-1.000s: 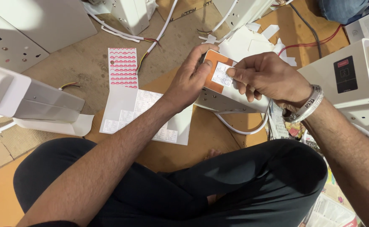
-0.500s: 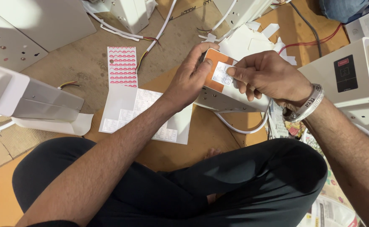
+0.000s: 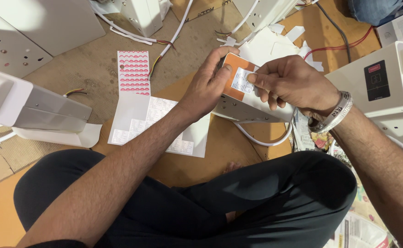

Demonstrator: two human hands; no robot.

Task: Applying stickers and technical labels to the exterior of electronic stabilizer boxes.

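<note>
Head camera looks down on a person sitting cross-legged on the floor [image 3: 63,78]. Left hand [image 3: 208,85] is closed around a white box with an orange end [image 3: 238,98], held just above the lap. Right hand [image 3: 291,82] pinches a small white label [image 3: 243,80] against the orange end. Beside the left arm lie a white label sheet [image 3: 137,117] and a pink sticker sheet [image 3: 133,72].

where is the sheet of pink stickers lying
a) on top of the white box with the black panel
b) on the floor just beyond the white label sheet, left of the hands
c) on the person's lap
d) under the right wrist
b, since the pink sticker sheet lies flat on the floor at the far edge of the white label sheet, left of the left hand.
</note>
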